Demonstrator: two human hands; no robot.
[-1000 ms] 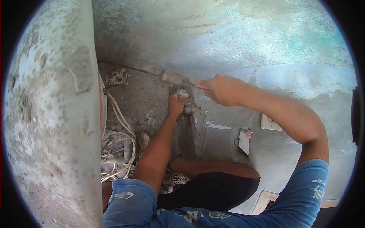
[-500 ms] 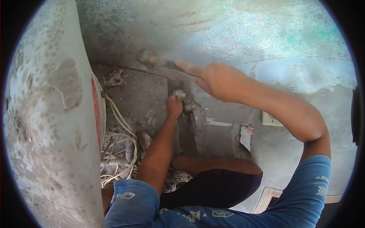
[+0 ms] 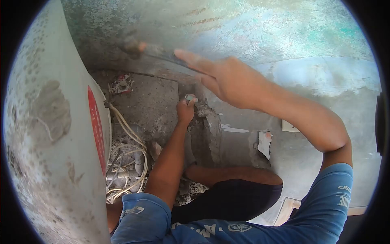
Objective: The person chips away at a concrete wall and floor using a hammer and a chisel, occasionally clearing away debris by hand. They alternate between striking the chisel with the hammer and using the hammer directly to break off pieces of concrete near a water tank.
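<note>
My right hand (image 3: 229, 81) is wrapped round the handle of a hammer (image 3: 162, 54), raised toward the wall with its head to the left and blurred by motion. Lower down, my left hand (image 3: 185, 110) is closed round a short, greyish tool (image 3: 189, 98) that looks like a chisel. Only its blunt end shows above the fingers; the rest is hidden. Just right of that hand, a rough broken channel (image 3: 205, 118) runs down the grey wall. The hammer head is up and left of the chisel, apart from it.
A large pale, stained rounded object (image 3: 57, 134) with a red label stands close on the left. Looped white cables (image 3: 128, 130) and a grey pipe (image 3: 139, 160) lie among rubble beside it. A chipped patch (image 3: 265, 143) and a white wall plate (image 3: 289, 126) are on the right.
My right hand has lifted the hammer up and to the left, farther from the chisel. My left hand stays almost in place. The view has shifted slightly.
</note>
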